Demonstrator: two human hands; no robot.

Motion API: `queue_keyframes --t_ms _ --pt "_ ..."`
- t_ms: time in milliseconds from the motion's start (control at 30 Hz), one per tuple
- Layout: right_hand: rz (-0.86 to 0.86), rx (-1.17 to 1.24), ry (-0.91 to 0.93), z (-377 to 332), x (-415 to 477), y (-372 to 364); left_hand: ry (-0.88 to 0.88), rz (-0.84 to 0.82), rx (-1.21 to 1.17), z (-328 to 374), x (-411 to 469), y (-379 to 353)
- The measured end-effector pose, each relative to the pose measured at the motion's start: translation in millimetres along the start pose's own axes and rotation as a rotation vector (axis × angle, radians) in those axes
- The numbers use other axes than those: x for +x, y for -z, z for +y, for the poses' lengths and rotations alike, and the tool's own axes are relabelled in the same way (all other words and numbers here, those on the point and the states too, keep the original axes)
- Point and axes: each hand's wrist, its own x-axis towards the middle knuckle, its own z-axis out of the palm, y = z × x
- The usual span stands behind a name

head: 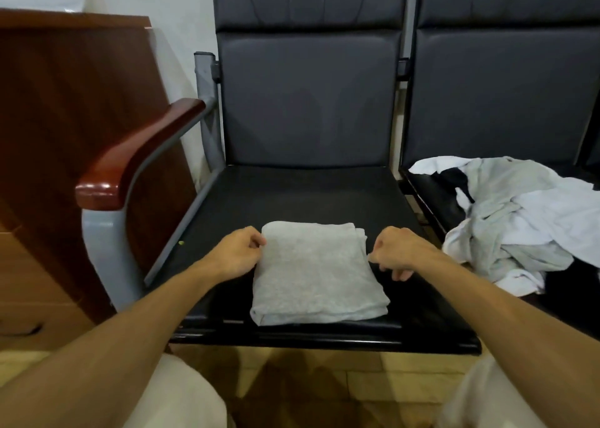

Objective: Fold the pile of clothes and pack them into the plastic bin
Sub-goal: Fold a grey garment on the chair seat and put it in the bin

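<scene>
A grey garment, folded into a neat rectangle, lies on the black chair seat in front of me. My left hand rests at its left edge with the fingers curled against the cloth. My right hand is at its right edge, fingers curled and touching the side of the fold. A loose pile of clothes, white, pale grey and black, lies on the neighbouring seat to the right. No plastic bin is in view.
The chair has a wooden-topped armrest on a grey metal frame at the left. A brown wooden cabinet stands beyond it. My knees in light trousers show at the bottom, above a tan tiled floor.
</scene>
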Motion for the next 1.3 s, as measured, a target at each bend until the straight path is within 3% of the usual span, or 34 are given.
queue_keyframes --t_ms 100,233,333,433,533,633,800,933,1100,1300 --pt "0.018 -0.068 -0.025 -7 8 -5 0.151 -0.017 0.145 -9 8 1" --pt "0.012 -0.091 -0.071 -15 19 -8 0.202 -0.235 0.180 -4 10 -2" --pt "-0.053 -0.057 -0.069 -19 25 -10 0.145 -0.281 0.023 9 5 -4" --pt "-0.131 0.000 -0.060 -24 29 -14 0.124 -0.199 -0.163 13 7 -10" --pt "-0.174 0.044 -0.029 -29 33 -18 0.236 -0.156 -0.452 20 6 -12" --pt "-0.188 0.123 -0.031 -29 32 -21 0.405 -0.226 -0.735 30 -4 -7" --pt "-0.200 0.403 0.020 -32 24 -21 0.527 -0.277 -0.907 34 -18 -4" --pt "-0.127 0.580 0.076 -36 15 -22 0.459 -0.176 -0.947 38 -28 5" --pt "-0.080 0.880 0.236 -49 -25 -6 0.205 -0.110 -1.066 36 -53 38" --pt "-0.118 0.890 0.526 -121 -75 25 0.014 0.120 -0.993 6 -98 109"
